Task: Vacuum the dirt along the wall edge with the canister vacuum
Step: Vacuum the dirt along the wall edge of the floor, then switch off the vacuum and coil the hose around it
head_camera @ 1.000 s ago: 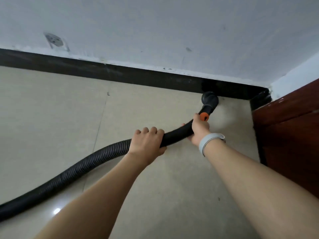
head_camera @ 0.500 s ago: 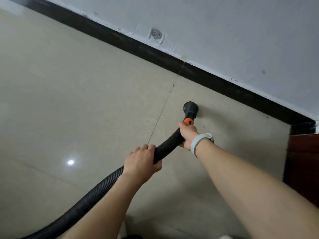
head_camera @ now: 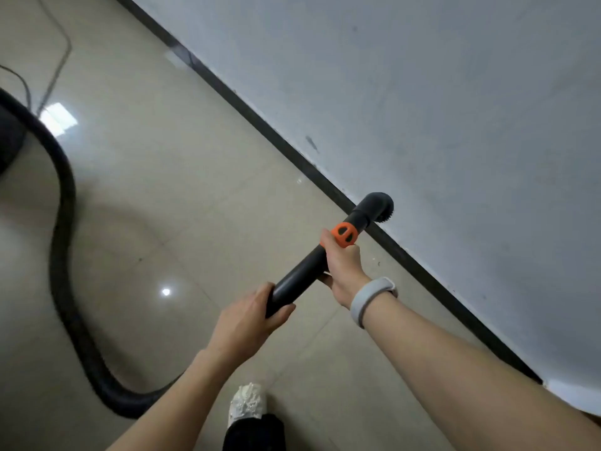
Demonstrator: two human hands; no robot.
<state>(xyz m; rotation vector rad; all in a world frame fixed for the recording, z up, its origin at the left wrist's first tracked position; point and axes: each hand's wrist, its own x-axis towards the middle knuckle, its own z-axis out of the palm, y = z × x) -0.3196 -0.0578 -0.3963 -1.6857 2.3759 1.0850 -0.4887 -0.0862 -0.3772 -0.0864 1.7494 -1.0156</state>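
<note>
I hold the black vacuum wand (head_camera: 300, 271) with both hands. My left hand (head_camera: 250, 323) grips its near end. My right hand (head_camera: 343, 266), with a grey wristband, grips it just below the orange collar (head_camera: 344, 235). The round brush nozzle (head_camera: 379, 208) is lifted off the floor and sits in front of the black skirting (head_camera: 286, 148) and the white wall (head_camera: 439, 109). The ribbed black hose (head_camera: 63, 229) loops away across the tiles to the left. A few small specks of dirt (head_camera: 377, 262) lie on the floor by the skirting.
Beige glossy floor tiles (head_camera: 156, 196) fill the left and middle. A dark shape at the left edge (head_camera: 8, 141) may be the canister, with a thin cable (head_camera: 58, 60) running beyond it. My white shoe (head_camera: 247, 402) and dark trouser leg are at the bottom.
The view has swung left and tilted, so the wall now runs diagonally and the wooden door is out of sight. The nozzle has risen from the floor. Both hands still grip the wand.
</note>
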